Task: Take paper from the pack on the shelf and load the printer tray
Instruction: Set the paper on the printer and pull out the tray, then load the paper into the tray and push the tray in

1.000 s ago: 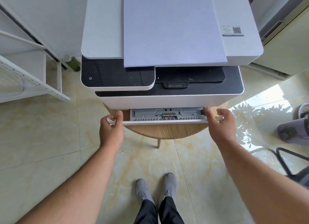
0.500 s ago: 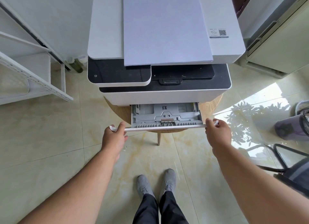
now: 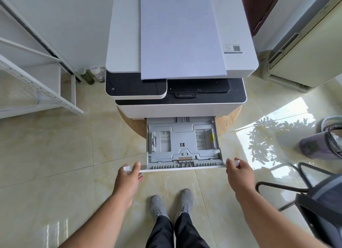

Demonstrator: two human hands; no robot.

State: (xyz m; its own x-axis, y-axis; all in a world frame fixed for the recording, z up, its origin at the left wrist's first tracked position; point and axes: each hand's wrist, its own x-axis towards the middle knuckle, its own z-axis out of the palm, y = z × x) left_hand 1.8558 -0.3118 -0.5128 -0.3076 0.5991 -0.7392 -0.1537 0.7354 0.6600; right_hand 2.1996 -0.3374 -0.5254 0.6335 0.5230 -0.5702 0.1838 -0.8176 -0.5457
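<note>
A white and black printer (image 3: 127, 35) stands on a round wooden table (image 3: 227, 122). A stack of white paper (image 3: 182, 37) lies flat on the printer's lid. The grey paper tray (image 3: 183, 144) is pulled far out from the printer's base and holds no paper. My left hand (image 3: 128, 175) grips the left end of the tray's white front panel. My right hand (image 3: 238, 171) grips the right end of the same panel.
A white metal shelf (image 3: 37, 88) stands at the left. Small bottles (image 3: 92, 75) sit by the wall. A cream appliance (image 3: 305, 50) is at the right, with a purple bin (image 3: 318, 146) and a black chair (image 3: 314, 196) nearer me. My grey shoes (image 3: 172, 205) stand on the tiled floor.
Both hands have drawn the tray out towards me, from a narrow gap to nearly its full length. The view has backed away from the printer.
</note>
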